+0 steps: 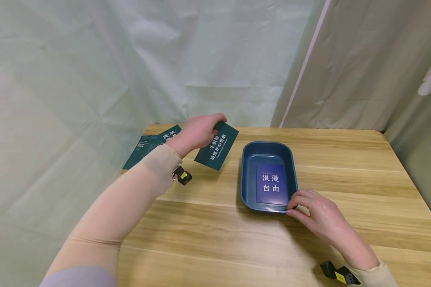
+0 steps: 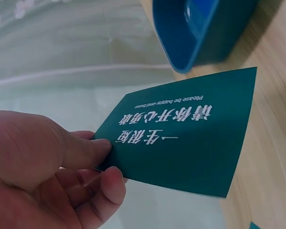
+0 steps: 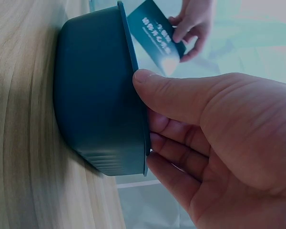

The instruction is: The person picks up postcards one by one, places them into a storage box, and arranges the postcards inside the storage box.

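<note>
My left hand (image 1: 201,129) pinches a dark green card (image 1: 218,148) with white Chinese writing at one edge, holding it above the table to the left of a blue plastic bin (image 1: 243,175). In the left wrist view, the thumb lies on the printed face of the card (image 2: 181,138). With thumb and fingertips, my right hand (image 1: 321,211) grips the bin's near right corner; in the right wrist view the thumb rests against the rim (image 3: 128,43). Inside the bin a purple-blue card (image 1: 271,195) with white characters lies flat.
More dark green cards (image 1: 140,153) lie at the table's far left, partly hidden behind my left wrist. The wooden table (image 1: 344,171) reaches to pale curtains (image 1: 219,59) at the back and sides. A small black camera (image 1: 182,175) sits on each wrist.
</note>
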A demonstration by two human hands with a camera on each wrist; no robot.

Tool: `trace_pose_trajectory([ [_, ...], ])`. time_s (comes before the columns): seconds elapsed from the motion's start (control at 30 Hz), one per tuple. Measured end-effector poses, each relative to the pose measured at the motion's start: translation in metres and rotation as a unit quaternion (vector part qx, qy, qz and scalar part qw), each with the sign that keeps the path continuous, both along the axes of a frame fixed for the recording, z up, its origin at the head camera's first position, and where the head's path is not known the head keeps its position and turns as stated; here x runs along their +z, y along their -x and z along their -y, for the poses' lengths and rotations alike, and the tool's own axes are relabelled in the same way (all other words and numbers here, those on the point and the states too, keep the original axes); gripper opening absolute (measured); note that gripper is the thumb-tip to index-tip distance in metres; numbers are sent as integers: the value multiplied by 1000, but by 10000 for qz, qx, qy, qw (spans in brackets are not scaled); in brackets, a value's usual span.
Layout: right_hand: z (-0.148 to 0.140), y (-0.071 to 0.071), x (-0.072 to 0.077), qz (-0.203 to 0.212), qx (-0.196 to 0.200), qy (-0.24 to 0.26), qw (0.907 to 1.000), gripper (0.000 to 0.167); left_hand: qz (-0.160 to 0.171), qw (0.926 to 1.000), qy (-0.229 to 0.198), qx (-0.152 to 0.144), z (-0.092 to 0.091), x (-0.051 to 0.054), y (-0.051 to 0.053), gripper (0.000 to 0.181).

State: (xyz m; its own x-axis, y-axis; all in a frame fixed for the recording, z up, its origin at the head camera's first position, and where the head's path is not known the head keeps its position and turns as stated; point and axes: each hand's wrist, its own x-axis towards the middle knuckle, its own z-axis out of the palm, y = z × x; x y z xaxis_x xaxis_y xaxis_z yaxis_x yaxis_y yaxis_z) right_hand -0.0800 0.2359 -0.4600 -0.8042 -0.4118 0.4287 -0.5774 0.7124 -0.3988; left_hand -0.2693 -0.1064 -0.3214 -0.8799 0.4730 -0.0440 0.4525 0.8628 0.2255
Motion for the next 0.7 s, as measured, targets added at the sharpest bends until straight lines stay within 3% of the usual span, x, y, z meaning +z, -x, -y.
trace_pose_trajectory([
  [0.3, 1, 2, -1, 29, -20, -17, 10000, 31, -4, 9977, -421, -538, -20, 10, -10, 49],
  [0.7, 4, 3, 0, 37, -24, -21, 10000, 33, 503, 9880, -1056, -1006, -50, 4, -16, 47],
])
